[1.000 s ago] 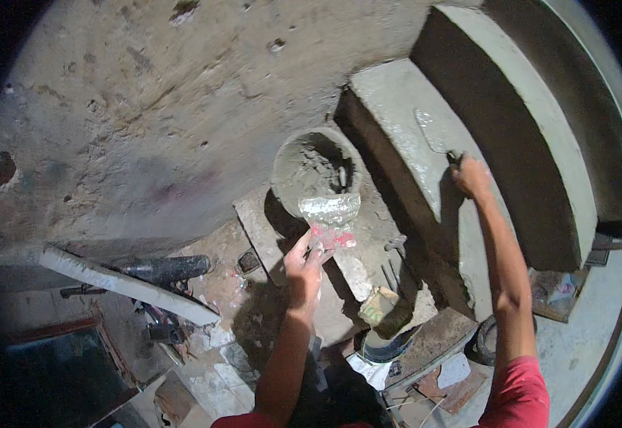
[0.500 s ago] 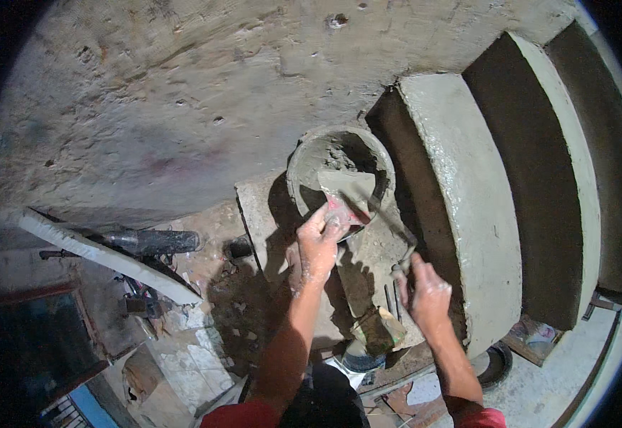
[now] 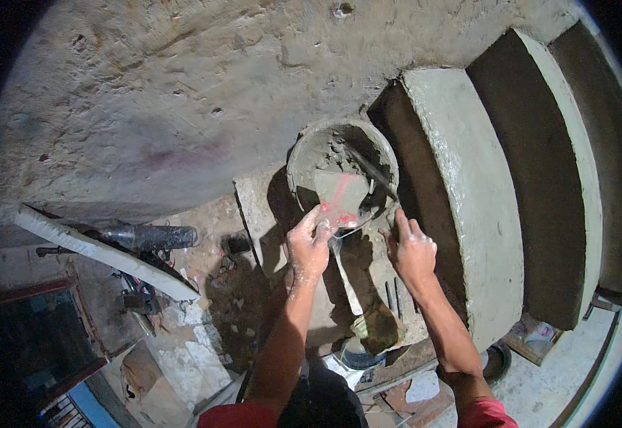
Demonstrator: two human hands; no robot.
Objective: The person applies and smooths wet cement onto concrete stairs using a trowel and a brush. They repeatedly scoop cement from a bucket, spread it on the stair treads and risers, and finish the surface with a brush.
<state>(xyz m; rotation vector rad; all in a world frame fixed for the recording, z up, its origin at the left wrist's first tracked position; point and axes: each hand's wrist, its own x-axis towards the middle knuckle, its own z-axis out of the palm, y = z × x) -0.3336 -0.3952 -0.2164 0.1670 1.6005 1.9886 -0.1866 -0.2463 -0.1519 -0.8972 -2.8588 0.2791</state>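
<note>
My left hand (image 3: 308,246) pinches the lower edge of a flat red scraper (image 3: 354,187), which is smeared with grey mortar and tilted over the near part of a bucket. My right hand (image 3: 413,251) is closed around the handle of a trowel (image 3: 372,168). The trowel's narrow blade reaches over the right rim into the bucket (image 3: 294,165). Wet grey mortar (image 3: 338,135) lies inside, and its walls are caked with it. A red streak shows through the mortar on the scraper. My right fingers hide most of the trowel's handle.
Freshly coated concrete steps (image 3: 468,171) rise on the right, and a rough plastered wall (image 3: 182,93) stands behind. Near me are a long pale handle (image 3: 346,278) and a small bucket (image 3: 357,355) with a greenish-brown thing on it. A board (image 3: 104,250) leans at left.
My right hand has moved up and away from me, carrying the trowel blade off the scraper and deeper into the bucket. A red streak has appeared on the scraper's face.
</note>
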